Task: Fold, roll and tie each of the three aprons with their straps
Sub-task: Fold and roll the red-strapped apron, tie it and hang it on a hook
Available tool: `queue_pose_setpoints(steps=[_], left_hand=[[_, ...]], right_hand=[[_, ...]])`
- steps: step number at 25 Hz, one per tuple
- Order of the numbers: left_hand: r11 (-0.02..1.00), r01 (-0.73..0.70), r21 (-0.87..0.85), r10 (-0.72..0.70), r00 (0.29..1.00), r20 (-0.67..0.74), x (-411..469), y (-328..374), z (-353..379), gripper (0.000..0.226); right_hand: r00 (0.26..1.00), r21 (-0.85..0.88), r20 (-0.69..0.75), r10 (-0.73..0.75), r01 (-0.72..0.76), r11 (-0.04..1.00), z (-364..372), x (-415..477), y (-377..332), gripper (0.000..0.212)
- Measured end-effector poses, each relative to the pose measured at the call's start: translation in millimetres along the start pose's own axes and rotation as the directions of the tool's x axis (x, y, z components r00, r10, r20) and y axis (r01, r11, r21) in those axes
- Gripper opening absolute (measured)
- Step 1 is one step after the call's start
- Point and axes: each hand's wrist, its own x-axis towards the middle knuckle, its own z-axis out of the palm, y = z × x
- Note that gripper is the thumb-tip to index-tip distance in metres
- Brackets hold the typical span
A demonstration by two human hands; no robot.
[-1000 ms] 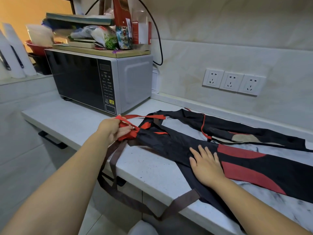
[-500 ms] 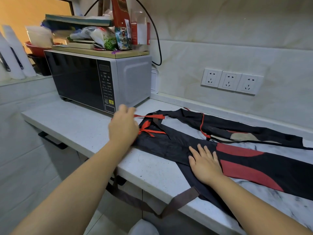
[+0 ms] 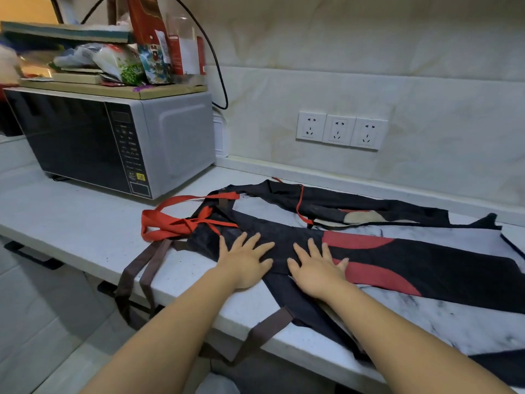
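Your left hand [image 3: 245, 261] lies flat on the apron [image 3: 426, 268], fingers straight and spread wide, holding nothing. Your right hand [image 3: 318, 270] lies just to its right on the same black cloth, also flat and spread, with nothing in its grasp. The two thumbs are near each other but apart.

The apron is a long folded band on the counter [image 3: 71, 217]. It starts just left of your left hand and runs far out past your right hand. Two red patches [image 3: 355, 240] begin right at your right hand's fingers.

Left of your left hand, and a little beyond it, the red straps [image 3: 167, 223] lie bunched on the counter. Nearer you on that side, two brown straps [image 3: 142, 271] hang over the counter's edge. One more brown strap [image 3: 270, 331] drops over the edge between your forearms.

Beyond both hands, a second apron [image 3: 355, 204] lies along the wall. A microwave [image 3: 176, 140] stands well beyond your left hand, and sockets [image 3: 339, 130] sit on the wall beyond your right.
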Motion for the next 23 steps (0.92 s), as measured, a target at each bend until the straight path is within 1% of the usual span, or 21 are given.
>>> queue_pose_setpoints(steps=[2, 3, 4, 5, 6, 7, 8, 9, 11, 13, 17, 20, 23], left_hand=[[0.999, 0.026, 0.029, -0.023, 0.994, -0.104, 1, 13, -2, 0.052], [0.998, 0.006, 0.056, 0.003, 0.986, -0.168, 0, 26, 0, 0.051], [0.997, -0.033, 0.075, 0.048, 0.978, -0.204, 1, 41, 3, 0.051], [0.994, -0.077, 0.074, 0.091, 0.974, -0.206, 2, 58, 7, 0.051], [0.992, -0.11, 0.06, 0.12, 0.974, -0.194, 3, 75, 11, 0.052], [0.99, -0.135, 0.041, 0.14, 0.973, -0.183, 5, 94, 15, 0.053], [0.985, -0.168, 0.033, 0.171, 0.969, -0.179, 8, 114, 17, 0.053], [0.976, -0.215, 0.029, 0.217, 0.961, -0.17, 11, 132, 18, 0.053], [0.943, -0.332, 0.022, 0.332, 0.933, -0.136, 17, 172, 20, 0.052], [0.899, -0.438, 0.023, 0.438, 0.893, -0.102, 24, 214, 26, 0.05], [0.815, -0.577, 0.041, 0.579, 0.813, -0.063, 35, 294, 37, 0.047], [0.759, -0.646, 0.085, 0.65, 0.759, -0.04, 45, 341, 44, 0.047], [0.714, -0.686, 0.143, 0.698, 0.714, -0.056, 58, 374, 50, 0.048]], right_hand=[[0.996, 0.077, -0.085, 0.03, -0.023, 0.997, -10, 0, 19, 0.052], [0.993, 0.073, -0.109, 0.037, -0.029, 0.997, -13, -2, 32, 0.051], [0.994, 0.06, -0.103, 0.021, -0.015, 0.998, -13, -5, 46, 0.051], [0.995, 0.079, -0.101, -0.006, 0.015, 0.997, -12, -8, 61, 0.05], [0.99, 0.136, -0.143, -0.01, 0.03, 0.99, -13, -12, 77, 0.049], [0.974, 0.188, -0.226, 0.025, 0.019, 0.982, -15, -14, 95, 0.047], [0.946, 0.21, -0.313, 0.087, -0.02, 0.978, -19, -17, 115, 0.045], [0.92, 0.202, -0.36, 0.151, -0.081, 0.976, -24, -20, 136, 0.044], [0.893, 0.164, -0.366, 0.261, -0.214, 0.963, -30, -30, 183, 0.044], [0.88, 0.152, -0.335, 0.337, -0.302, 0.941, -29, -41, 225, 0.044], [0.859, 0.166, -0.336, 0.387, -0.35, 0.922, -31, -56, 278, 0.043], [0.788, 0.207, -0.403, 0.465, -0.416, 0.885, -38, -61, 307, 0.04], [0.696, 0.308, -0.46, 0.551, -0.456, 0.835, -50, -62, 328, 0.039]])
